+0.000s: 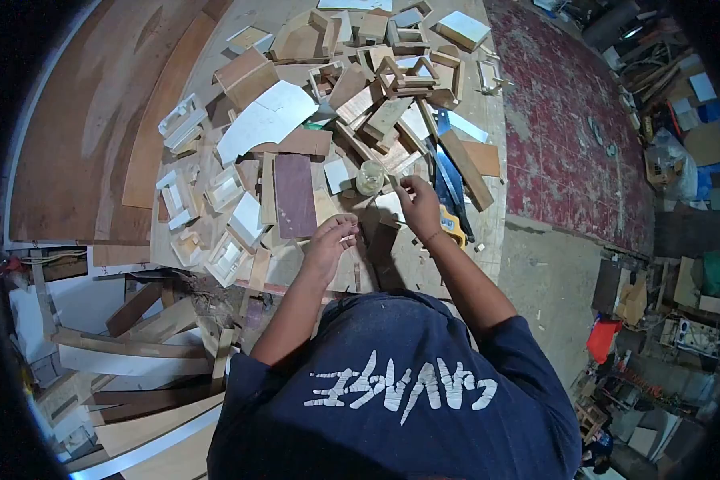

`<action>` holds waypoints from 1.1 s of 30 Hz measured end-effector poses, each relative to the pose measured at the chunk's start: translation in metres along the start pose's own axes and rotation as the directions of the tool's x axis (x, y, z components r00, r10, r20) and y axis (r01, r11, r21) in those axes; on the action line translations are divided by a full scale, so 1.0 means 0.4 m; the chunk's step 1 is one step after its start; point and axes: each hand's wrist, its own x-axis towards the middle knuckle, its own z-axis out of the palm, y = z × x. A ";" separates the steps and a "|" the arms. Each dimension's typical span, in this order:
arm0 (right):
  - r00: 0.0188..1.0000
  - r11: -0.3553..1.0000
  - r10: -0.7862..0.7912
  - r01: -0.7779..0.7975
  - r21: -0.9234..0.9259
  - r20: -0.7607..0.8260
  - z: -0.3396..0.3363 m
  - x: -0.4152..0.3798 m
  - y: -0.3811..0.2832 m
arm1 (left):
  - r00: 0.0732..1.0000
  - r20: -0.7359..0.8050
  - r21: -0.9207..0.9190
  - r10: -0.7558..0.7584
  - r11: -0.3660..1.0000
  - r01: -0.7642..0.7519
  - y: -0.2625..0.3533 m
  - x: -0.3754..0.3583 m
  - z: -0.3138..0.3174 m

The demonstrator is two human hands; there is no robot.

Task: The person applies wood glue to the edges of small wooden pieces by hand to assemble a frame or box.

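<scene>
The jar (370, 178) sits on the table (480, 264), just beyond your hands and roughly midway between them, perhaps there because either hand can get to it without a stretch. Your right hand (418, 206) is just to its right, thumb and fingers curled close together as if in a pinch; you may have something thin between them, but I cannot tell. Your left hand (328, 240) hangs nearer and to the left, fingers half curled and a little apart; whether it has hold of something small, I cannot tell either.

Left of the jar lie a small white piece (337, 176) and a purple board (295, 196), both flat, so they probably need no steadying. On the right, a yellow thing (454, 226) is partly hidden by your right wrist, near a long wooden bar (466, 170).

Farther off, wooden frames (408, 76) are heaped together, seemingly to leave you working room at the near edge. Small frames (178, 198) stand along the left, apart from that heap.
</scene>
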 end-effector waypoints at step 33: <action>0.729 0.320 0.422 -0.676 0.664 0.539 0.019 -0.252 0.226 | 0.989 -0.113 0.857 0.101 0.514 0.045 -0.304 0.124 -0.072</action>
